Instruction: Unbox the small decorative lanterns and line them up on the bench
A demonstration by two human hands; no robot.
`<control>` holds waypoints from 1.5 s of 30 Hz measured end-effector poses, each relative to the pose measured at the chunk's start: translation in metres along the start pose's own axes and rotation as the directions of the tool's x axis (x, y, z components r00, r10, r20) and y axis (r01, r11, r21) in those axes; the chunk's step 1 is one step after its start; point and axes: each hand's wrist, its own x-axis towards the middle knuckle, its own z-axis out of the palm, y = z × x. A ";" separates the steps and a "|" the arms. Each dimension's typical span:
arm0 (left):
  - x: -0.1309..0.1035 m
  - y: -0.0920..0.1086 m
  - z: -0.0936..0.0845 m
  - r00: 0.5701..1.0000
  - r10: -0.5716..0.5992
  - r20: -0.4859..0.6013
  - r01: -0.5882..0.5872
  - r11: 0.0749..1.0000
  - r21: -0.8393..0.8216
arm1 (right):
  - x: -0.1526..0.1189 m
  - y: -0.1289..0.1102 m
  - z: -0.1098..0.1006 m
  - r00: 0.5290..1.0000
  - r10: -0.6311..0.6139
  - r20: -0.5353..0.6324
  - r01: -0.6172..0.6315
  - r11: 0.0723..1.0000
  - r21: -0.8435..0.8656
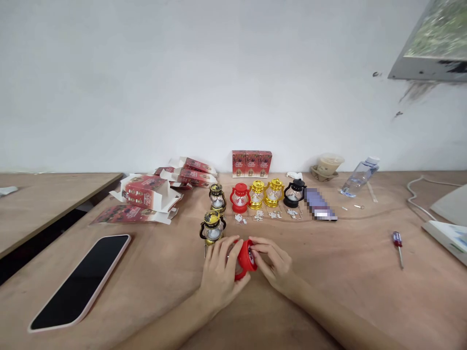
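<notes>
Tipped on its side just above the table is a small red toy lantern (248, 255), its open base facing right. My left hand (219, 272) wraps round the lantern's body, fingers closed over the top. At the base, the bent thumb and fingertips of my right hand (276, 266) press together on the rim; any small part between them is too small to make out. Close by on the left stands a black-and-gold lantern (212, 227), with another black-and-gold lantern (217, 198) behind it. A row holds a red lantern (240, 198), gold lanterns (257, 195) and a black lantern (294, 193).
Flattened red boxes (146, 192) lie at the left, near a large phone (82, 282). Three upright boxes (251, 164) stand by the wall. Rightward are another phone (321, 204), a cup (328, 164), a bottle (359, 177) and a screwdriver (398, 248).
</notes>
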 end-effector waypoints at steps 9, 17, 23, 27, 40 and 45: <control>0.001 0.000 0.000 1.000 -0.006 0.014 0.006 1.000 0.021 | 0.003 0.003 -0.002 0.993 0.112 0.027 -0.115 0.979 0.166; 0.001 0.000 0.000 1.000 -0.016 0.014 0.015 1.000 0.017 | 0.001 0.003 0.001 0.995 0.095 0.023 -0.097 0.990 0.106; 0.001 0.000 0.001 0.999 -0.031 0.011 0.031 0.999 0.022 | -0.004 0.005 0.005 0.997 0.069 0.041 -0.071 0.996 0.058; 0.001 0.000 0.000 0.998 -0.044 0.041 0.043 0.999 0.025 | -0.006 0.008 0.006 0.993 0.092 0.070 -0.095 0.995 0.040; 0.002 -0.002 -0.003 0.994 -0.105 -0.025 0.103 0.993 -0.053 | -0.004 0.008 0.006 0.978 0.202 -0.054 -0.202 0.979 -0.004; 0.001 -0.004 -0.002 0.990 -0.135 -0.052 0.130 0.988 -0.085 | -0.006 0.013 0.011 0.957 0.270 0.108 -0.257 0.959 -0.120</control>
